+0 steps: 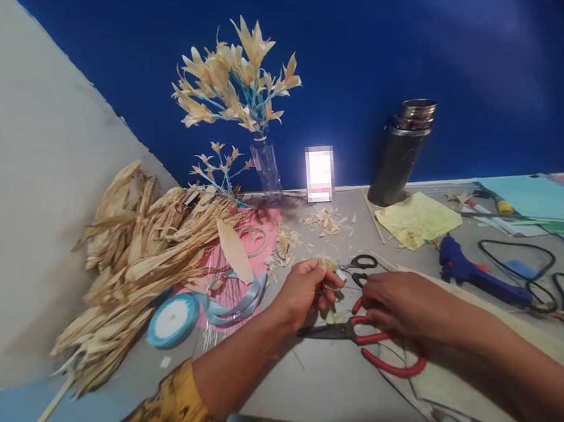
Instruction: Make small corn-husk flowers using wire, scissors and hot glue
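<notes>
My left hand (pixel 310 289) is closed, thumb and fingers pinching a small pale yellow-green piece of husk (pixel 330 263). Facing it, my right hand (pixel 402 302) has curled fingers that touch a short red handle end; anything else inside them is hidden. Beneath both hands lies a pair of large scissors (pixel 349 331) with red handles and dark blades pointing left. Small black-handled scissors (pixel 363 261) rest just beyond my fingertips.
Dried corn husks (pixel 146 257) heap on the left beside a blue ribbon spool (pixel 173 320) and pink sheet (pixel 209 266). Husk flowers (pixel 235 67) stand in a clear bottle (pixel 266 167). A dark flask (pixel 398 156), yellow paper (pixel 419 220) and blue glue gun (pixel 479 275) lie rightward.
</notes>
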`<state>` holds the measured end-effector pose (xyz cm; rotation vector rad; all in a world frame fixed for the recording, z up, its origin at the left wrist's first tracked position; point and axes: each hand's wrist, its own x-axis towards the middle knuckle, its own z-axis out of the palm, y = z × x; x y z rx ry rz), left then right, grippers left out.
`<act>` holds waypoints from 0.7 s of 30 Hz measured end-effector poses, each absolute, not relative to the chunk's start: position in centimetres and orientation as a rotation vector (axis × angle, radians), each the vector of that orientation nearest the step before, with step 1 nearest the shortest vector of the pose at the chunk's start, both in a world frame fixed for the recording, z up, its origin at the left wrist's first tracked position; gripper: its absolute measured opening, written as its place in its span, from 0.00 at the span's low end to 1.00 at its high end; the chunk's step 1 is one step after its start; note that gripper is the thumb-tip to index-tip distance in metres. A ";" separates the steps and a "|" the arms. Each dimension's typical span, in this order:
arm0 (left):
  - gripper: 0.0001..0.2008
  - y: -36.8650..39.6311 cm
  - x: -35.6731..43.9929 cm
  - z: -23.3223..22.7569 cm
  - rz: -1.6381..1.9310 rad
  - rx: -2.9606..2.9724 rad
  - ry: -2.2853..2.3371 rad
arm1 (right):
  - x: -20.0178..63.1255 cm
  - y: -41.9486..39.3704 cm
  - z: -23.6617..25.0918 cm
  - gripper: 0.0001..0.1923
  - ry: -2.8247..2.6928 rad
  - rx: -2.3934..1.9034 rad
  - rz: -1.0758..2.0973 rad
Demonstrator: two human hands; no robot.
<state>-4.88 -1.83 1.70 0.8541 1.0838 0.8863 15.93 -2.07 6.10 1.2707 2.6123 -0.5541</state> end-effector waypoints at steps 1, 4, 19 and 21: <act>0.14 -1.9 -4.9 1.8 0.880 0.840 1.083 | 15.7 -2.3 6.1 0.07 2.609 1.237 -0.571; 0.13 -2.0 -4.9 2.1 0.856 0.805 1.076 | 15.4 -2.9 6.0 0.05 2.592 1.198 -0.628; 0.17 -0.5 -6.2 2.9 1.358 0.826 1.121 | 17.9 -0.3 4.8 0.10 2.464 1.371 -1.988; 0.16 -0.7 -5.9 2.9 1.372 0.870 1.133 | 17.3 -0.5 4.1 0.19 2.419 1.348 -2.225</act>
